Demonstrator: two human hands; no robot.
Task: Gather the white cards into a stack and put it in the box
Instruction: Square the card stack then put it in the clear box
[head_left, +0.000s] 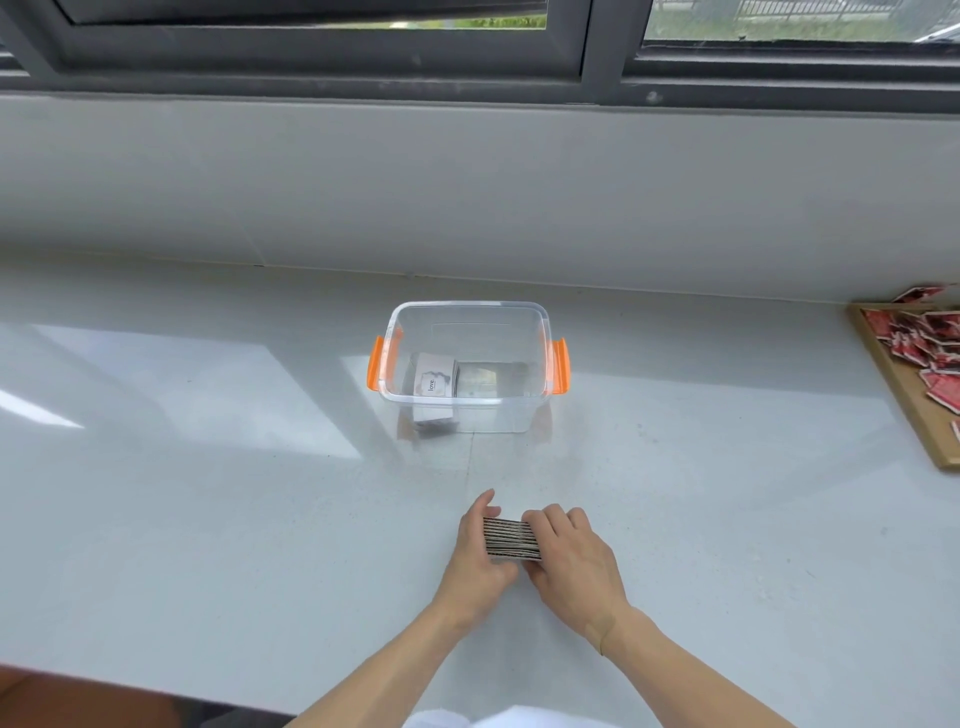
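You work at a glossy, pale grey counter (208, 519) that mirrors the daylight in broad bright patches; it runs under a matt grey sill wall (467, 182) topped by dark metal window frames (602, 47), with greenery and railings visible through the glass. A faint seam runs across the surface from the box toward your hands. The box (470, 312) sits mid-counter, well beyond your hands: clear, thin-walled plastic, rectangular with rounded corners, open at the top, with an orange clip handle (375, 364) on each short side. Inside it lies a white card stack (434, 376) whose top card reads "love", beside a second, greyer bundle (491, 376) whose print cannot be read. The stack of cards (509, 538) you are gathering stands on edge near the front of the counter, showing fine striped edges. Your left hand (478, 556) presses flat against its left end, thumb lifted; your right hand (566, 561) curls over its right end, fingers draped across the top, so both hands clamp the stack between them. At the far right, a light wooden tray (893, 395) holds loose red-and-white cards (930, 353), several spilling past its rim.
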